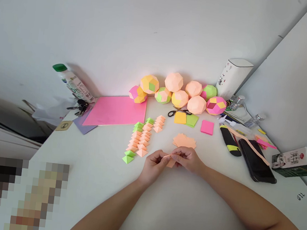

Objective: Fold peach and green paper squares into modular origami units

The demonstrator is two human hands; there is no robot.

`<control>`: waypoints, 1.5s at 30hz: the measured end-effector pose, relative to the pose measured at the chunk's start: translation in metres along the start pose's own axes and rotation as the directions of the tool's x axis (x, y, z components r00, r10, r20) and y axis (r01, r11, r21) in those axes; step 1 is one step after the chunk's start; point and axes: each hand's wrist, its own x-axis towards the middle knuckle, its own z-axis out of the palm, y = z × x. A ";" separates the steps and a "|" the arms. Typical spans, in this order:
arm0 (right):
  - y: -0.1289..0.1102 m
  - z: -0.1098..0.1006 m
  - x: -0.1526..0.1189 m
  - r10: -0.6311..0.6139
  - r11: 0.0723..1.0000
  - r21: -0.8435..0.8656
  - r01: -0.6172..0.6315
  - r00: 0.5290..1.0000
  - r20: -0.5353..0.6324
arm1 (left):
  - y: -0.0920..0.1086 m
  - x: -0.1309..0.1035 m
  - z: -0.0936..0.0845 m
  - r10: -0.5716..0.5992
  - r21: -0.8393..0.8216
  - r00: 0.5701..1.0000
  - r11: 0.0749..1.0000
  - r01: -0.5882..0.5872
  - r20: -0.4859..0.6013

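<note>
Fingers [165, 161] of both hands [152, 165] pinch peach paper [171, 163], sheets [184, 140] just ahead, scissors [181, 111] beyond.

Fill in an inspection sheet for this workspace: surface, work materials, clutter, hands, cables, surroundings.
Surface: white table; lower-left part of the picture is pixelated, unreadable.
Work materials: folded paper pieces in rows, peach and green; peach paper stack beyond the hands; paper balls grouped at the back.
Clutter: phone, black-and-yellow tool and carton on the right; green-capped bottle at the back left.
Hands: left hand and right hand both pinch a peach paper piece.
Cables: cannot tell; details around the small jars are too small.
Surroundings: pale wall behind; another panel at right.
</note>
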 end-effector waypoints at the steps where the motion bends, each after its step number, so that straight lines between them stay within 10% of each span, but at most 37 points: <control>1: 0.000 0.000 0.000 -0.003 1.000 -0.003 0.003 1.000 0.001 | 0.000 0.000 0.000 0.005 -0.001 1.000 1.000 -0.005 -0.003; 45: 0.003 -0.001 0.001 0.023 1.000 0.014 -0.023 1.000 -0.020 | -0.008 0.001 -0.003 -0.048 -0.290 0.999 0.956 0.040 -0.021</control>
